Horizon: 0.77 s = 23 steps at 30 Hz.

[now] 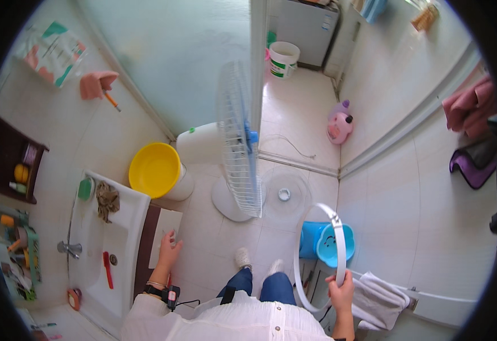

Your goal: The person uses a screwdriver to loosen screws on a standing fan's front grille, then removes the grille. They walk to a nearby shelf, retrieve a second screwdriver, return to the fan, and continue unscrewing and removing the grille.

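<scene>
My right hand (341, 290) is closed around the lower part of a white plastic fan guard ring (340, 250), held upright in front of a blue bucket. A small clasp shows at the ring's top. My left hand (171, 250) reaches out beside the sink cabinet, its fingers apart and holding nothing. Ahead of me stands a white pedestal fan (198, 143); its wire guard (240, 153) is turned edge-on, with blue blades (251, 136) beside it. On the floor right of the fan base lies a round wire front guard (285, 196) with a pale centre cap.
A yellow basin (154, 169) sits on a white bucket left of the fan. The sink (92, 241) holds a red-handled brush (108, 270). Blue buckets (335, 247) stand right, near a grey towel (379, 301). Pink bottles (339, 126) stand past the raised door sill (299, 162).
</scene>
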Tool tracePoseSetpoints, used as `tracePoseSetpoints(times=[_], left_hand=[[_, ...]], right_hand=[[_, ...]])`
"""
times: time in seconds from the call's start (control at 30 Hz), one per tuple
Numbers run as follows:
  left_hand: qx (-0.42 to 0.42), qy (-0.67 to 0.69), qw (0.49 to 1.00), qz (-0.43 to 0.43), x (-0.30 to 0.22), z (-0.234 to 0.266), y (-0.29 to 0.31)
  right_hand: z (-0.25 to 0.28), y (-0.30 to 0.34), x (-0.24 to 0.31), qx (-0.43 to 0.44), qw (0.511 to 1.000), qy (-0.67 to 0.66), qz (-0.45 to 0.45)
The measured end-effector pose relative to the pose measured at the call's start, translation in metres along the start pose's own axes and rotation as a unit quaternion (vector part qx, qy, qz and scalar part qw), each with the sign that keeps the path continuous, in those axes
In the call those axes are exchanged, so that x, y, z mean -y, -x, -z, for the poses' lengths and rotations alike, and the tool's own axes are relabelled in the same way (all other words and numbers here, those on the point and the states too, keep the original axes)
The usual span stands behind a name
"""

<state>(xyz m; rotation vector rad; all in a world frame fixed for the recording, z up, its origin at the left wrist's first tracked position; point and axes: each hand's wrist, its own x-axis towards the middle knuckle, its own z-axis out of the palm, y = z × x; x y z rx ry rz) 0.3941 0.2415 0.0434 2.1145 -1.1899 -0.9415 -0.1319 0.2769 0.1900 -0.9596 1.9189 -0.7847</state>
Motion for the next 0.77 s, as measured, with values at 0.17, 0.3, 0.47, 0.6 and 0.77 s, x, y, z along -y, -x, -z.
tracePoseSetpoints(times=[0.17, 0.3, 0.47, 0.6, 0.77], left_hand=[[0.102, -0.040, 0.994, 0.006, -0.053, 0.003, 0.001], [0.078, -0.003, 0.997, -0.007, -0.096, 0.019, -0.002], [0.043, 0.015, 0.999, 0.012, -0.130, 0.024, 0.009], [0.052, -0.022, 0.997, 0.049, -0.150, 0.007, 0.026], [0.069, -0.021, 0.991, 0.111, -0.161, -0.011, 0.052]], right_hand=[[-0.005, -0.036, 0.022, -0.006, 0.988, -0.155, 0.012], [-0.014, -0.084, 0.042, 0.037, 0.973, -0.224, 0.043], [-0.004, -0.161, 0.057, 0.024, 0.973, -0.223, 0.059], [0.000, -0.226, 0.049, 0.019, 0.973, -0.222, 0.055], [-0.021, -0.304, 0.017, 0.055, 0.957, -0.285, -0.001]])
